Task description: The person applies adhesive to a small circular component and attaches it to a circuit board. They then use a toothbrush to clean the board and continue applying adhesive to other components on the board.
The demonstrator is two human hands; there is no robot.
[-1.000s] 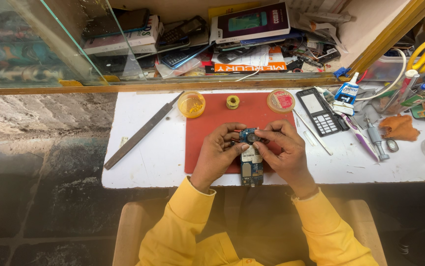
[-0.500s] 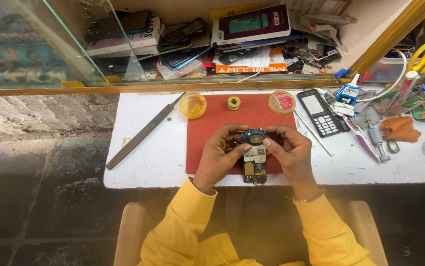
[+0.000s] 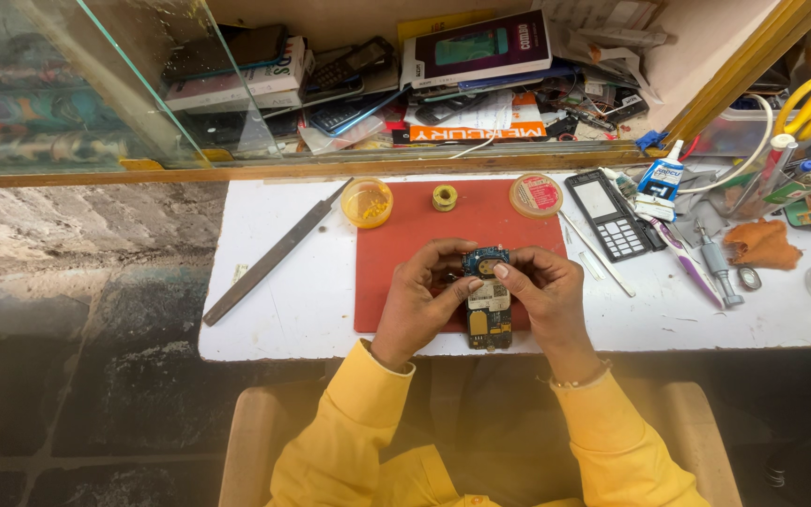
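Both hands hold a small phone circuit board (image 3: 488,310) upright over the near edge of a red work mat (image 3: 396,253). My left hand (image 3: 421,300) grips its left side, thumb pressed near the top. My right hand (image 3: 544,299) grips the right side, thumb and forefinger at the blue upper part. Yellow sleeves cover both arms.
On the white bench (image 3: 274,310) lie a long metal file (image 3: 278,252), a yellow dish (image 3: 368,202), a solder spool (image 3: 444,197), a round tin (image 3: 536,194), a keypad phone (image 3: 609,214), a glue tube (image 3: 659,176), tools (image 3: 710,263) and an orange cloth (image 3: 760,244). Behind stands a cluttered glass-fronted shelf (image 3: 349,84).
The hands have lifted the board slightly away from me and turned it more upright; the thumbs now press at its top end.
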